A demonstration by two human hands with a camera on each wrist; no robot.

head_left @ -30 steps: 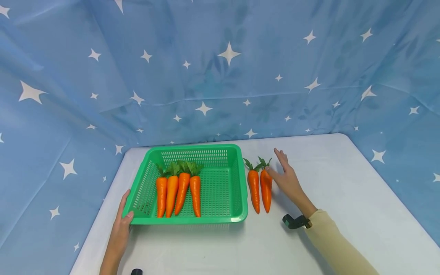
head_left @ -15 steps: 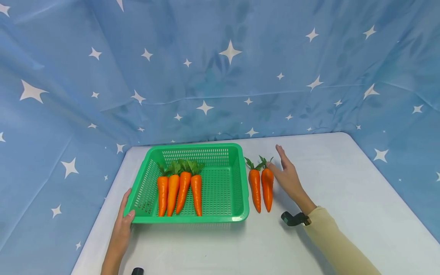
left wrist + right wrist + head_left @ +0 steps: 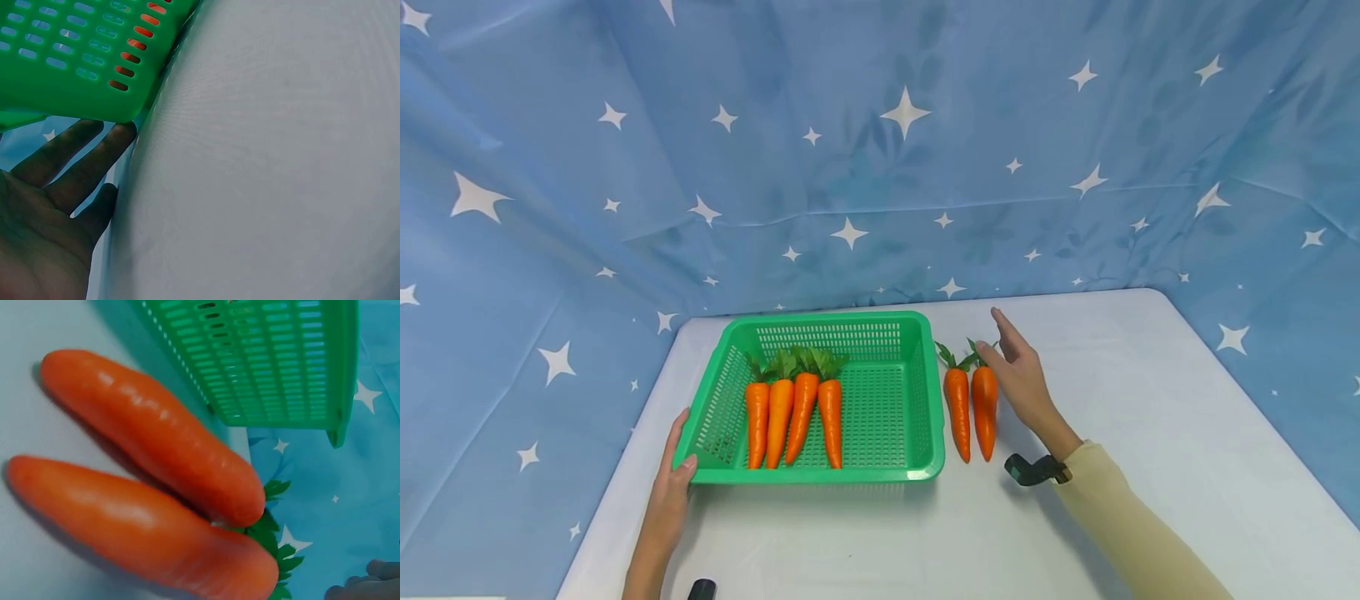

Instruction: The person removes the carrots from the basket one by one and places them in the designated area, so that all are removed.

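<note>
A green plastic basket point(image 3: 880, 477) with perforated walls stands on the white table. My left hand point(image 3: 666, 496) grips its near left corner, thumb over the rim and fingers along the outside. In the left wrist view, fingertips point(image 3: 125, 132) meet the basket's underside edge. Several orange carrots with green tops, one of them a carrot point(image 3: 829, 421), lie side by side inside. Right of the basket lie two more, a left carrot point(image 3: 957, 408) and a right carrot point(image 3: 984, 408). My right hand point(image 3: 1028, 387) hovers with fingers extended, thumb overlapping the right carrot's leaves; it holds nothing.
Behind the table point(image 3: 1112, 358) hangs a blue curtain point(image 3: 790, 125) with white stars. A black wrist camera point(image 3: 1033, 471) is strapped to the right wrist, and another black camera point(image 3: 702, 590) shows at the bottom edge.
My right hand has shifted slightly, its thumb going from beside the right carrot's top to over its leaves. The left hand, basket and carrots keep their places.
</note>
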